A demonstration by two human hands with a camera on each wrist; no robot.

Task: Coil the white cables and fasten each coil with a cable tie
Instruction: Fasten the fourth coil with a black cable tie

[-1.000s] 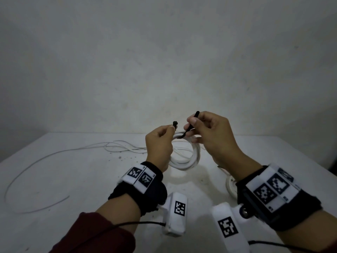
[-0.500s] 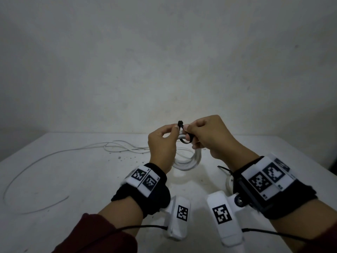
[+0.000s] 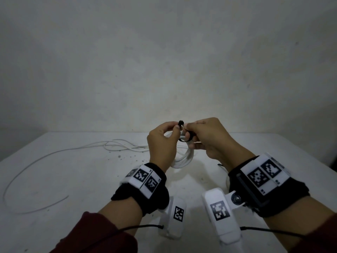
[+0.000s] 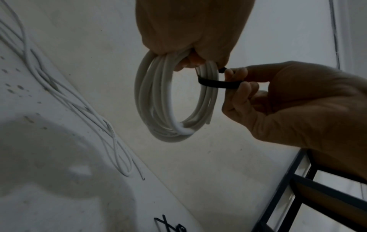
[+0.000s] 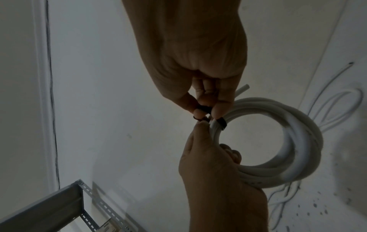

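A coil of white cable [image 3: 184, 157] hangs above the table between both hands. My left hand [image 3: 175, 128] has its fingers curled through the top of the coil [image 4: 170, 102] and touches the head of a black cable tie [image 3: 180, 123]. The tie's strap [image 4: 218, 82] loops around the coil's strands. My right hand [image 3: 187, 127] pinches the strap close to the head; in the right wrist view the right hand [image 5: 206, 109] meets the left thumb right at the tie [image 5: 221, 123]. Whether the tail sits in the head is hidden by fingertips.
A long loose white cable [image 3: 54, 154] trails over the left part of the white table [image 3: 82, 179]. A sliver of another white coil [image 3: 227, 179] shows beside my right wrist. A grey metal shelf frame [image 5: 49, 204] stands beyond the table's right edge. The wall is close behind.
One second ago the tie's tail stuck up free in my right hand. Both hands have since come together and the strap is bent into a loop around the coil.
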